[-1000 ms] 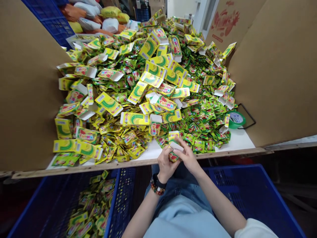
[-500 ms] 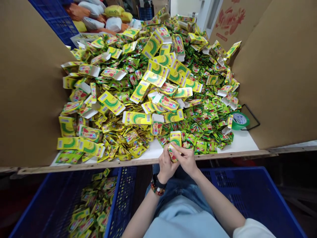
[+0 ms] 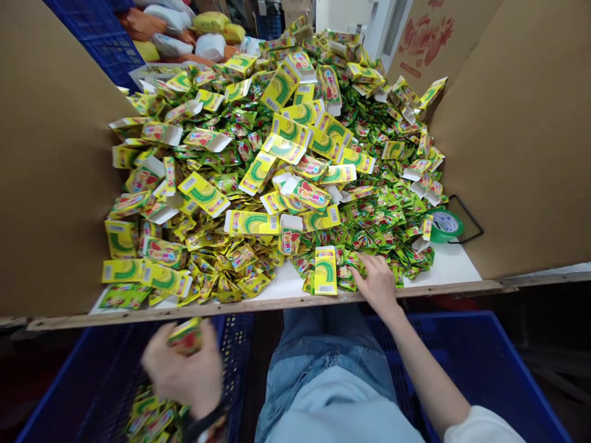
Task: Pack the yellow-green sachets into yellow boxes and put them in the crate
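Over the left blue crate, my left hand is closed on a small yellow-green box, blurred by motion. My right hand rests at the front of the pile, its fingers on the green sachets; whether they grip one is hard to make out. Just left of those fingers a yellow box lies flat at the table's front edge. Many open yellow boxes lie on top of the heap, with yellow sachets at its front left.
Cardboard walls flank the table. A green tape roll sits at the right beside a black wire frame. Below are a left blue crate holding packets and a right blue crate. Sacks are stacked behind.
Both hands were together at the front edge, holding a small box. My left hand has moved down and left with a box; my right hand has moved right onto the green sachets.
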`<action>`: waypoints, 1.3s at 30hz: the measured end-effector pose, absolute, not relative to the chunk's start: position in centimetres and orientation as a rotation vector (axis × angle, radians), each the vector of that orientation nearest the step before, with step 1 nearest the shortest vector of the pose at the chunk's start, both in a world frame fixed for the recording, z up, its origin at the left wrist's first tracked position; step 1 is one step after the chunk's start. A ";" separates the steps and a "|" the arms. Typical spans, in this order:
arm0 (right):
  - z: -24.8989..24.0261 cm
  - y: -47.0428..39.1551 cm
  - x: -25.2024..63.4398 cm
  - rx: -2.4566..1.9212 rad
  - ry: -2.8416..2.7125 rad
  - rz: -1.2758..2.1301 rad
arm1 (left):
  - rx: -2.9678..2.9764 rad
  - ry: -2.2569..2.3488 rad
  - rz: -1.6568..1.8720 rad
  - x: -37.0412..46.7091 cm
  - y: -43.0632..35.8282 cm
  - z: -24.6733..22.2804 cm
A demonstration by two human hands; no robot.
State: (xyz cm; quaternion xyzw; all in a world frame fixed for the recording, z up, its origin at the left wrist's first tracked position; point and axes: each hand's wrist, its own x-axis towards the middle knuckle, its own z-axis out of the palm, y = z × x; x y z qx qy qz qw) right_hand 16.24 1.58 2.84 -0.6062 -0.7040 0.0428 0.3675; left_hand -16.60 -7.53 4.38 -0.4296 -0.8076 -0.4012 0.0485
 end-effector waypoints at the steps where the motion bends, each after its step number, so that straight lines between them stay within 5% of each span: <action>1: 2.4 2.2 17.1 -1.600 -1.878 0.051 | -1.149 -2.508 -1.023 -18.9 -8.2 4.9; 8: 0.4 4.1 18.1 -1.595 -1.991 -0.022 | -1.770 -2.316 -0.822 -17.2 -3.0 3.9; 16: 2.1 2.3 16.6 -1.400 -1.044 0.661 | -1.856 -2.358 -0.436 -13.6 0.8 4.1; 22: 3.6 0.5 13.0 -1.149 -0.812 1.172 | -1.954 -2.363 -0.893 -15.2 0.3 4.2; 30: 4.6 -1.0 6.9 -0.953 -0.878 1.517 | -1.940 -2.451 -2.400 -8.8 -0.9 4.9; 35: 4.1 -0.6 8.5 -0.990 -0.785 1.505 | -2.018 -2.435 -2.525 -4.6 -0.7 4.9; 39: 4.1 -0.3 12.4 -1.063 -0.760 1.355 | -2.365 -2.477 -2.121 -3.4 0.8 4.4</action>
